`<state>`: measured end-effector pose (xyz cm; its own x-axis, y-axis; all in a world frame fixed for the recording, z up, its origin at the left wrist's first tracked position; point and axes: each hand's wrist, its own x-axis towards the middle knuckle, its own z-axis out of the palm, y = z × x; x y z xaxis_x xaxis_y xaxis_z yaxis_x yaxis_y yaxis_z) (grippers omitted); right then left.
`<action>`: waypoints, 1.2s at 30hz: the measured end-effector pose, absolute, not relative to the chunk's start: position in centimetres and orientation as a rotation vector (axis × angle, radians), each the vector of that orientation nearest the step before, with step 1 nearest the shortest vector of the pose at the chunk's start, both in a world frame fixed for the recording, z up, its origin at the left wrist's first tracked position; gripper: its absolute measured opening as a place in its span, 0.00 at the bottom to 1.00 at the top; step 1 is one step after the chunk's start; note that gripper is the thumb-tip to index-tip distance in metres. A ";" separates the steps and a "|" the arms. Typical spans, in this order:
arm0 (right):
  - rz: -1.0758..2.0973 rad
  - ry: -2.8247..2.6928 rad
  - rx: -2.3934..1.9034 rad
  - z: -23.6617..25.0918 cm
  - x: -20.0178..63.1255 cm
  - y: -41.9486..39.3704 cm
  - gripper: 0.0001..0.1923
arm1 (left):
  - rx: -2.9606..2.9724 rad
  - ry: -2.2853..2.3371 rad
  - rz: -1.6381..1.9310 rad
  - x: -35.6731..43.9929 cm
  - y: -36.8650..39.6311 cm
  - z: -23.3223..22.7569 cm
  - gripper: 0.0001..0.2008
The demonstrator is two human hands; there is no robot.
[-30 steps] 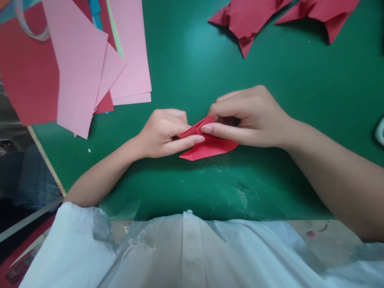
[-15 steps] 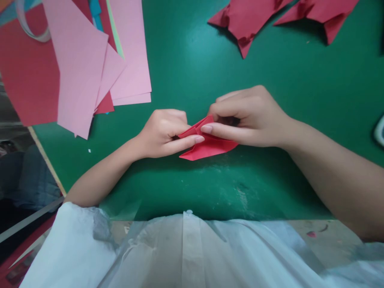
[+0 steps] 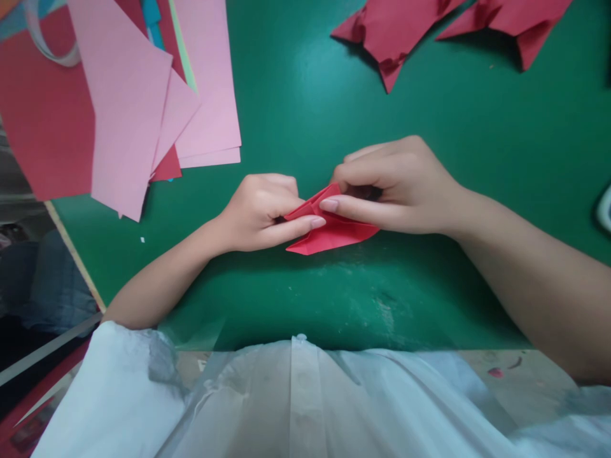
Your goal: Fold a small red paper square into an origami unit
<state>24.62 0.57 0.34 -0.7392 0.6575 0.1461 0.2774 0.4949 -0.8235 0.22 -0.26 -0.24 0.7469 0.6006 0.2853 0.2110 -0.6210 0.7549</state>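
White garment [image 3: 296,401] nearest. Folded red paper [image 3: 334,234] lies mid-desk [image 3: 296,299], pinched at its left end by left hand [image 3: 260,210] and from above by right hand [image 3: 396,184]; fingers of both closed on it. Judgement: keep edges aligned, press crease flat against desk. Beyond: pink sheets [image 3: 128,108], folded red pieces [image 3: 396,32].

I read this as a paper-craft workstation, such as a craft room or classroom. The green table [image 3: 296,95] has a scuffed, worn surface. Loose pink sheets [image 3: 128,108] and a red sheet [image 3: 42,121] are stacked at the far left. Folded red paper pieces [image 3: 391,32] lie at the far edge. A white smock [image 3: 296,401] covers the operator's front.
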 end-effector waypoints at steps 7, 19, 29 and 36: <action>1.156 -2.286 -0.762 0.4 24.6 0.5 0.22 | 2.230 0.564 0.728 0.3 -0.2 -0.1 0.27; 1.083 -2.325 -0.769 0.2 24.6 0.4 0.22 | 2.282 0.558 0.750 0.4 -0.2 -0.2 0.24; 1.079 -2.351 -0.781 0.0 24.7 0.5 0.23 | 2.319 0.614 0.665 0.3 -0.3 -0.1 0.29; 1.074 -2.343 -0.772 0.1 24.6 0.5 0.22 | 2.306 0.584 0.725 0.4 -0.3 -0.1 0.28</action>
